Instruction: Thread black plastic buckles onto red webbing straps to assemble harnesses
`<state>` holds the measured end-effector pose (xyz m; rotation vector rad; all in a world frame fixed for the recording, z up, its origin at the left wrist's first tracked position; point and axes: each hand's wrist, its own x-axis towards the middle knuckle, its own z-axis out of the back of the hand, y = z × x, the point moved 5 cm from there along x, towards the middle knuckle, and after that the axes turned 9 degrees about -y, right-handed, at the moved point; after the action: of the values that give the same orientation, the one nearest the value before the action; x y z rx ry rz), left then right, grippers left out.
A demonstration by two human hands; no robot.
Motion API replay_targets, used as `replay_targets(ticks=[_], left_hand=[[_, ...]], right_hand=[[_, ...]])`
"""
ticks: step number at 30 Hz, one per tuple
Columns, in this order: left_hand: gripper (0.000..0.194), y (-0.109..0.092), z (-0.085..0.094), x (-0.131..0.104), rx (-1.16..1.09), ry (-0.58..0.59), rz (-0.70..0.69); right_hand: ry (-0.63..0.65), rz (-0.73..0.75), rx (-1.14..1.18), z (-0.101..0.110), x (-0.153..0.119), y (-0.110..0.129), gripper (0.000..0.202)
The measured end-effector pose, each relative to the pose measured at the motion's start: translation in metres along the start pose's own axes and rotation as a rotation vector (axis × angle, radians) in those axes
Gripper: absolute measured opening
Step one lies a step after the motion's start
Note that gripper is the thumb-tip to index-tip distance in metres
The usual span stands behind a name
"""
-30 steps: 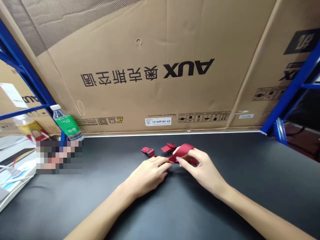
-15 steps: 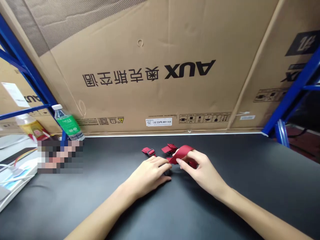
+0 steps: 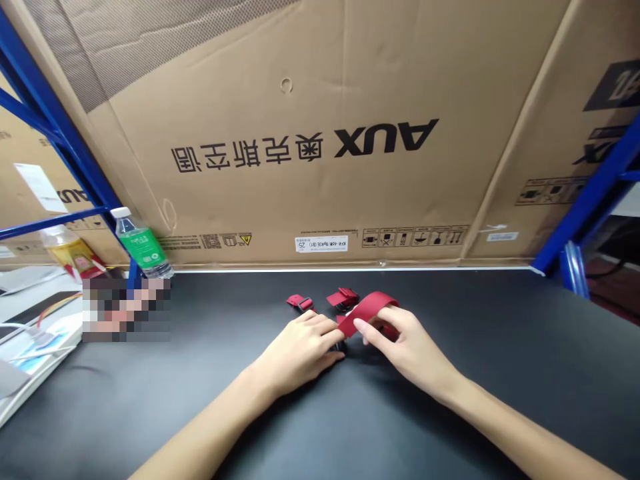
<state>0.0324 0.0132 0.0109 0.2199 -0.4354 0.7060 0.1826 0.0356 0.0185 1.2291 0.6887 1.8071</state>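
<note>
A red webbing strap (image 3: 369, 307) rises in a loop between my hands in the head view. My right hand (image 3: 400, 337) pinches it between thumb and fingers. On its left, my left hand (image 3: 305, 343) has its fingers curled over a dark piece (image 3: 339, 346), probably a buckle, at the strap's lower end; most of that piece is hidden. Just beyond the fingers lie a red strap piece with a black slide buckle (image 3: 301, 304) and a folded red strap end (image 3: 344, 297). Whether these join the held strap cannot be seen.
The black tabletop (image 3: 465, 320) ends at a large cardboard box (image 3: 250, 200). At the back left stands a green-labelled water bottle (image 3: 145, 247) beside a blue metal frame (image 3: 83, 147). Cables and a white tray (image 3: 45, 380) sit at the left edge. A blurred patch hides something there.
The strap loop in my right hand has shifted slightly right and is turned more open. My left hand stays nearly in place. The whole view has moved a little.
</note>
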Motion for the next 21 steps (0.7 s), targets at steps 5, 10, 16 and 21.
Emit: replay_targets(ticks=[5,10,16,21], left_hand=[[0.01,-0.001,0.005,0.001,0.0,-0.05,-0.001],[0.011,-0.001,0.01,0.001,-0.023,-0.117,0.01],[0.013,0.001,0.013,0.0,-0.049,-0.187,0.085],[0.015,0.0,0.015,0.0,-0.064,-0.207,0.079]], right_hand=[[-0.003,-0.055,0.05,0.0,-0.001,-0.002,0.037],[-0.042,-0.074,0.037,0.002,0.0,-0.004,0.039],[-0.047,-0.056,-0.006,0.003,0.0,-0.003,0.042],[-0.007,-0.032,-0.021,0.0,-0.001,-0.002,0.038]])
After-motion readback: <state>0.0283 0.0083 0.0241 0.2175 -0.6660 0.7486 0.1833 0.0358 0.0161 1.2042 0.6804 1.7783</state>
